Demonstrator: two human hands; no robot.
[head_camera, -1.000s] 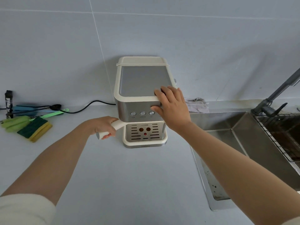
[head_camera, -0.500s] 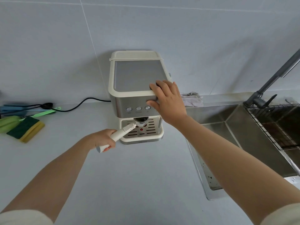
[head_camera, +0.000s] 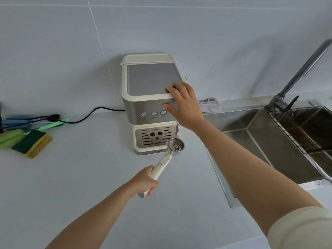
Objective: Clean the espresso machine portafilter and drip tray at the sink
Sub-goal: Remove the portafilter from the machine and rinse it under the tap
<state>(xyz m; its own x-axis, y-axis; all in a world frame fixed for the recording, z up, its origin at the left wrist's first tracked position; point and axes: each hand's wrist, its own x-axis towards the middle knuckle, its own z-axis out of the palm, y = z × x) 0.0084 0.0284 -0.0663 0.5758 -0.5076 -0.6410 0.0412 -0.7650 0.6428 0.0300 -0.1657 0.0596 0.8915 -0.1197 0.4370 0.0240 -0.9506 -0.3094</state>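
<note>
A cream and steel espresso machine [head_camera: 143,87] stands on the counter against the wall. Its slotted drip tray [head_camera: 146,141] sits in the base. My left hand [head_camera: 143,182] grips the cream handle of the portafilter [head_camera: 175,146], held free of the machine in front of the tray's right corner. Dark coffee specks lie in its steel basket. My right hand [head_camera: 183,106] rests on the machine's top right front corner, fingers spread over the edge. The steel sink [head_camera: 251,133] lies to the right.
A grey faucet [head_camera: 296,76] rises behind the sink, and a wire rack [head_camera: 301,132] sits in the right basin. A crumpled cloth [head_camera: 209,105] lies behind the machine. Sponges [head_camera: 32,142] and brushes [head_camera: 27,121] lie at the far left, beside a black power cord [head_camera: 93,114].
My left hand has turned the portafilter out of the machine and pulled it toward me and to the right. My right hand stays on the machine's top corner.
</note>
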